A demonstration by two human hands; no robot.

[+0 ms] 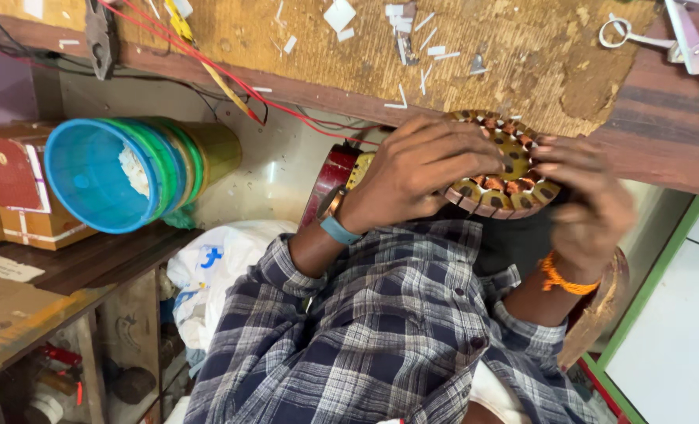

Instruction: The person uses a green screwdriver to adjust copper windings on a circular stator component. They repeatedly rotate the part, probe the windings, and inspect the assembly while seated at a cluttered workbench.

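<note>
Both my hands grip a round motor stator [513,182] with a yellow-brown core and copper windings in its slots. It is held against the front edge of a worn wooden workbench [522,63]. My left hand [420,169], with a blue band at the wrist, lies over the stator's left half with its fingers spread across the top. My right hand [589,208], blurred and with an orange thread at the wrist, grips the right rim. Checked shirt sleeves cover both forearms.
Scissors [671,39], white paper scraps [404,23], pliers [100,35] and red wires [208,67] lie on the bench. A stack of blue and green buckets [122,173], a cardboard box [12,188] and a white bag [216,267] are at left. A dark red round housing [330,177] sits behind my left wrist.
</note>
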